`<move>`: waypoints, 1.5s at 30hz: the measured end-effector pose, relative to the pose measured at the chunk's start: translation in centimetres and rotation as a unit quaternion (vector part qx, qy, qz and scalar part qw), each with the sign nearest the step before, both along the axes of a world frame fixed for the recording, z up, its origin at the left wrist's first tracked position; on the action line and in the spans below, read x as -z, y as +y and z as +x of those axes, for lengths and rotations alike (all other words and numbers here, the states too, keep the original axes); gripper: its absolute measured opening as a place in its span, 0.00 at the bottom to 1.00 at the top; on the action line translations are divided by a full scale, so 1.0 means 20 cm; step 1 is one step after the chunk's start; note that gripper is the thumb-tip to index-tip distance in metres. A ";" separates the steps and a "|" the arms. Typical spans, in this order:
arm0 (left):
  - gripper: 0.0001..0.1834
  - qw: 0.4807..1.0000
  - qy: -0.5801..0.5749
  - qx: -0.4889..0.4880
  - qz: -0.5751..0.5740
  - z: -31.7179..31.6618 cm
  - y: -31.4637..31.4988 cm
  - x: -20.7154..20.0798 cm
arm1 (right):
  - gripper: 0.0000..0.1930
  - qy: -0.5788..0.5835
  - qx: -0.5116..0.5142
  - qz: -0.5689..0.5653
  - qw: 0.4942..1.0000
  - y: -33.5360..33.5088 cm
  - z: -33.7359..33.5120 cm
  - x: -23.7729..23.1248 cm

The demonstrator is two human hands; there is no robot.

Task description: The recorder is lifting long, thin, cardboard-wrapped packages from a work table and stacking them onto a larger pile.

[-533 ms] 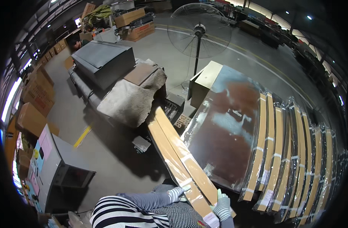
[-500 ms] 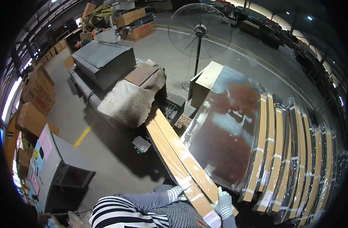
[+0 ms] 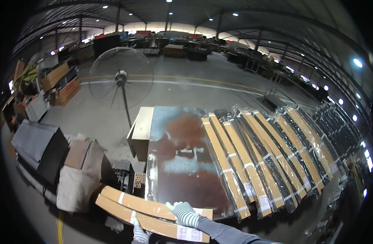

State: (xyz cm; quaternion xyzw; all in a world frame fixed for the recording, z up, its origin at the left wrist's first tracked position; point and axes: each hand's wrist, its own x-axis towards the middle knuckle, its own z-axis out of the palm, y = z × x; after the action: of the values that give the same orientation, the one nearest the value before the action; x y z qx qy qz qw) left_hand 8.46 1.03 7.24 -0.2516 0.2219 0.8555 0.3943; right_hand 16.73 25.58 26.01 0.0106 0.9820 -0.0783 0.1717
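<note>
Two long flat cardboard-wrapped packages (image 3: 158, 210) lie side by side across the near edge, bound with white tape, a printed label at the right end. My left hand (image 3: 141, 233), in a striped glove, grips the nearer package's edge from below, its thumb on top. My right hand (image 3: 185, 214), in a matching glove, grips the farther package from above near its right end; some of its fingers are hidden. The packages' left end is beside a grey cloth cover (image 3: 78, 183) on a machine. Their far edge borders a worn metal table (image 3: 184, 179).
Several similar plastic-wrapped packages (image 3: 251, 171) lie in a row on the table's right. Beyond the table stands a large pedestal fan (image 3: 121, 77). A pale box (image 3: 142, 126) adjoins its left edge, near a perforated brick (image 3: 139, 179). A dark metal box (image 3: 40, 146) is at far left.
My view has turned right and up. The packages have swung from pointing toward the machine to lying more crosswise, and their far end now shows. Both hands still hold them.
</note>
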 end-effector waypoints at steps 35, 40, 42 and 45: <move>0.37 0.860 0.073 0.486 -0.138 0.91 0.95 0.22 | 0.31 0.055 0.338 0.002 0.940 0.63 1.36 0.48; 0.27 0.893 0.172 0.355 -0.219 1.12 1.15 0.21 | 0.48 0.196 0.518 0.199 0.809 1.18 2.00 0.67; 0.27 0.905 0.156 0.339 -0.206 1.17 1.19 0.08 | 0.57 0.099 0.533 0.232 0.807 1.32 2.07 0.77; 0.20 0.958 -0.006 0.285 -0.014 1.21 1.08 -0.31 | 0.59 0.079 0.587 0.211 0.778 1.34 1.87 0.75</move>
State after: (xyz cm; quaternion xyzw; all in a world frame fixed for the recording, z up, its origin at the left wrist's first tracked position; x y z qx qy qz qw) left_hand 32.70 22.67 13.47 -0.1890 0.2941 0.7028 0.6196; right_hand 54.17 52.31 11.05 0.6143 0.7877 0.0446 0.0073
